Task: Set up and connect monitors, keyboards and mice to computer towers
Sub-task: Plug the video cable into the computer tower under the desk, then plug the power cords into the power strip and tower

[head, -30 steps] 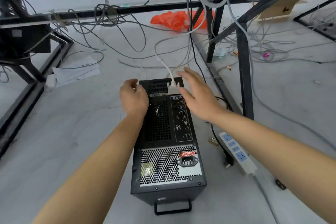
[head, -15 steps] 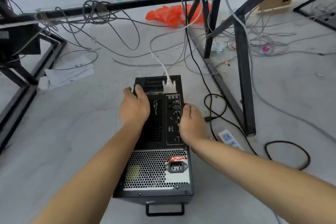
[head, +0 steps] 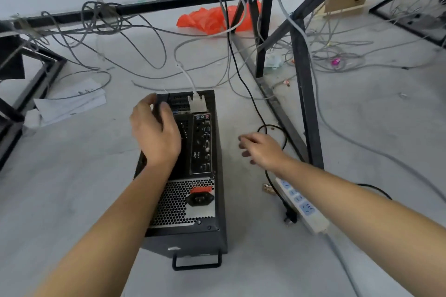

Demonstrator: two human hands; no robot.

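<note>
Floor (head: 72, 188): one, and I saw more loose grey cables strewn over it than I could count. I judged that a foot or a dragged case could snag them.
Frame legs (head: 306, 94): several black bars stood close on the right. I judged that a cable pulled round one could jam.
Tower (head: 173, 202): one, standing on the floor between my arms with its rear panel turned up toward me. I saw no monitor, keyboard or mouse.
Hands: two. My left hand (head: 155, 132) was curled over the tower's far left edge and gripped it. My right hand (head: 261, 149) hung loosely spread over the floor to the right and held nothing.
Power strip (head: 301, 205): one, lying just right of the tower under my right forearm, where an elbow could knock it.
Black cable (head: 243, 79): one, looping beside my right hand. I judged that grabbing it blind could tug whatever it fed.
White plug (head: 198, 103): one, seated at the panel's far end. Tilting the tower could strain it.
Power socket (head: 199, 199): one, with nothing plugged in.
</note>
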